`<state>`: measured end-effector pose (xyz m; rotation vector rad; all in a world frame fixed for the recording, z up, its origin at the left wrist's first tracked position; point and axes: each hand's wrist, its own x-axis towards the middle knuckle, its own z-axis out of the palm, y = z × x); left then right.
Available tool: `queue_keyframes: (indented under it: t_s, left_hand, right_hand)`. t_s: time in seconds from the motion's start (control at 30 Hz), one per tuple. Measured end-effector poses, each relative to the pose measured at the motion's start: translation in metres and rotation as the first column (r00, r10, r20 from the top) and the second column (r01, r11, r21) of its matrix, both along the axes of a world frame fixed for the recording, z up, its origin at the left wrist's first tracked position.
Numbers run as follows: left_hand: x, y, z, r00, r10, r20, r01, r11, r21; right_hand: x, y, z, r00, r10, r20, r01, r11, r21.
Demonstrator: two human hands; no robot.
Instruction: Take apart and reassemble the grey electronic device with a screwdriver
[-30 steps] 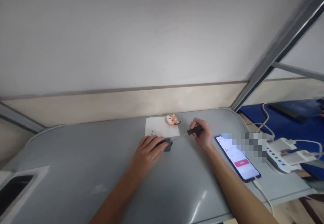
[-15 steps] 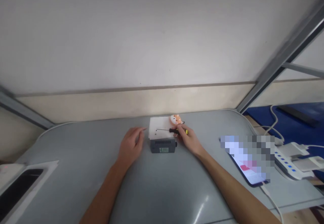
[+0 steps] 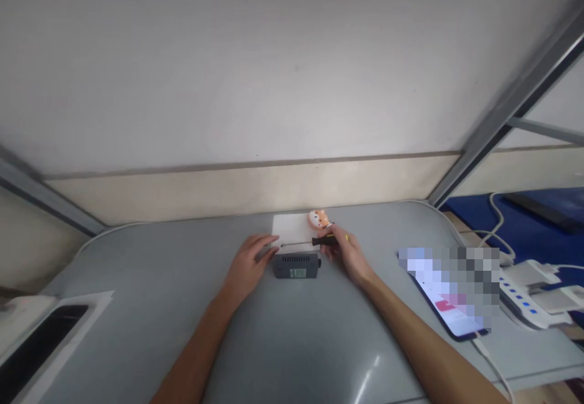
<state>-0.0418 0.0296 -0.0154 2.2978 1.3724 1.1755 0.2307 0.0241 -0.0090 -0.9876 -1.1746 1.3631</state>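
A small dark grey box (image 3: 296, 265) with a vented side lies on the grey table (image 3: 292, 331). My left hand (image 3: 249, 265) rests against the box's left end, fingers loosely curled and touching it. My right hand (image 3: 347, 253) is closed round the black and yellow handle of a screwdriver (image 3: 314, 242). The screwdriver lies level above the box, its thin shaft pointing left over a white sheet (image 3: 294, 229). An orange cartoon-face charm (image 3: 318, 218) sits on the sheet's far right corner.
A phone (image 3: 449, 309) with a lit screen lies at the right, a white cable running from it. A white power strip (image 3: 531, 297) with plugs sits further right. A white tray with a dark inset (image 3: 45, 343) is at the left edge. A wall rises behind the table.
The box has been stood with its vented side facing me. My left hand let go, then came back to the box's left end. My right hand brought the screwdriver level above the box.
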Motion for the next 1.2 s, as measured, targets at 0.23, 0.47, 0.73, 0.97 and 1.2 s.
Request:
queue_keyframes:
  t_s: [0.23, 0.47, 0.73, 0.97, 1.2]
  left_hand:
    - [0.007, -0.002, -0.002, 0.992, -0.108, 0.068, 0.108, 0.994, 0.003]
    - [0.009, -0.004, 0.001, 0.996, -0.012, 0.083, 0.017, 0.998, -0.055]
    - [0.012, -0.004, 0.002, 0.993, 0.008, 0.12, 0.005, 0.995, -0.103]
    - [0.011, -0.004, 0.001, 0.993, 0.017, 0.12, -0.002, 0.993, -0.122]
    - [0.011, -0.002, -0.003, 0.995, -0.032, 0.098, 0.039, 0.997, -0.07]
  right_hand:
    - [0.0, 0.002, -0.007, 0.998, 0.039, -0.047, -0.04, 0.999, -0.02]
    - [-0.001, 0.002, -0.006, 0.996, 0.029, -0.08, -0.032, 0.999, -0.033]
    - [0.001, 0.002, -0.004, 0.996, 0.026, -0.088, -0.03, 0.999, -0.044]
    - [0.0, 0.001, -0.003, 0.996, 0.049, -0.072, -0.053, 0.998, -0.044]
    - [-0.001, 0.001, 0.0, 0.996, 0.06, -0.069, -0.063, 0.998, -0.031]
